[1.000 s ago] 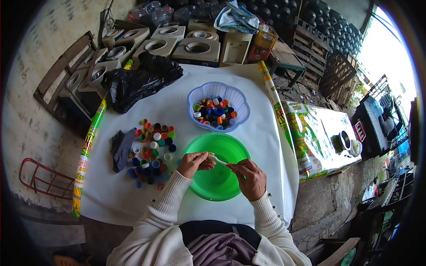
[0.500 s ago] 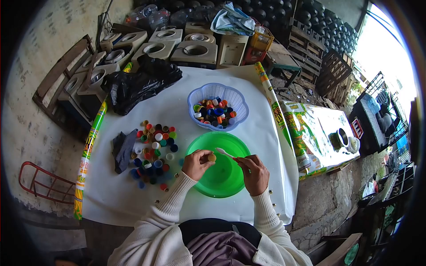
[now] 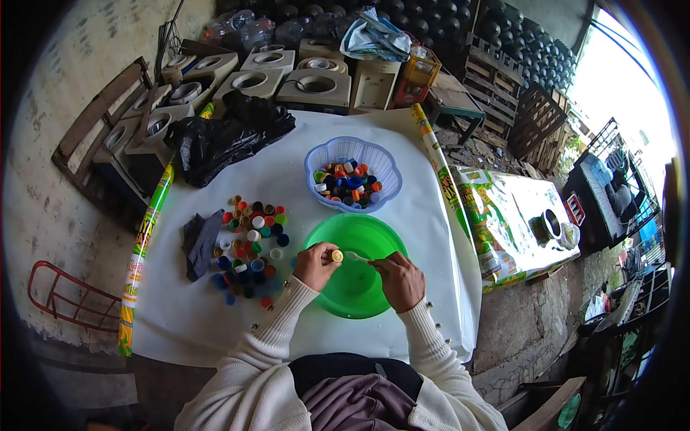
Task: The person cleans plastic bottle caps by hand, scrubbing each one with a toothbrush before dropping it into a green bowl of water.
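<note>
Between the fingers of my left hand [image 3: 316,267] is a gold-coloured bottle cap [image 3: 337,256], its hollow side in view. My right hand [image 3: 402,281] grips a toothbrush [image 3: 358,257] by its handle, with the pale head pointing left, close to the cap. Both hands are over a green plastic basin [image 3: 359,305], whose inside looks wet. Beyond it stands a light blue basket [image 3: 388,169] with scalloped sides, and many coloured caps [image 3: 348,181] lie inside. More loose caps [image 3: 256,235] are spread on the white sheet left of the basin.
A dark cloth [image 3: 201,244] lies left of the loose caps. A black plastic bag [image 3: 230,136] is at the back left of the white sheet [image 3: 194,323]. Rolled, printed edges border the sheet on both sides. Pale casings [image 3: 313,86] with round openings stand behind.
The cap has turned in my left fingers, so its hollow side now shows. My right hand has shifted slightly left, and the toothbrush head has come nearer the cap.
</note>
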Action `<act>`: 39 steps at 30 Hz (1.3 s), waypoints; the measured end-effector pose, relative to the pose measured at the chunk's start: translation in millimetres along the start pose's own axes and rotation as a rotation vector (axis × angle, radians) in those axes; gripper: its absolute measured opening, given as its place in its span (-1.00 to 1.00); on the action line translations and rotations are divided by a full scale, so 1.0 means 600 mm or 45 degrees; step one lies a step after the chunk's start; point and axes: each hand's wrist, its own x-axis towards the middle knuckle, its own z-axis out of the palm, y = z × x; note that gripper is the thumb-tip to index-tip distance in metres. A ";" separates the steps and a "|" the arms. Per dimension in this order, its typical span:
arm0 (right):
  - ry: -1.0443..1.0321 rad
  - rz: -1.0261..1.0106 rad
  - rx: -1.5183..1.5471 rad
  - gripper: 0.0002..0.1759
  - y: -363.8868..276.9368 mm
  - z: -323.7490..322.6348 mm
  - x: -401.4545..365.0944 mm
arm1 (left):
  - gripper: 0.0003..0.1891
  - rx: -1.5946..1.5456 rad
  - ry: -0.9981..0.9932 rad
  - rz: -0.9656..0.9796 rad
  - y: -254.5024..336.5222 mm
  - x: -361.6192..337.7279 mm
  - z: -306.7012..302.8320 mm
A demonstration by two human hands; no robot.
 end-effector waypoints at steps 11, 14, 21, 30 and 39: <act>0.133 0.061 0.234 -0.87 -0.031 -0.039 -0.031 | -0.69 -0.093 -0.033 -0.007 0.019 -0.012 0.001; 0.073 -0.016 0.183 -0.87 -0.029 -0.031 -0.032 | -0.69 -0.090 -0.030 -0.039 0.002 -0.009 0.007; 0.010 0.036 0.138 -0.85 -0.031 -0.020 -0.030 | -0.68 -0.080 0.000 -0.052 0.002 -0.012 -0.003; -0.070 -0.022 -0.076 -0.87 -0.004 0.022 -0.016 | -0.69 -0.025 0.035 -0.038 -0.002 -0.012 -0.002; 0.081 0.034 0.074 -0.84 -0.020 -0.020 -0.039 | -0.70 -0.038 0.001 -0.054 0.003 -0.012 0.008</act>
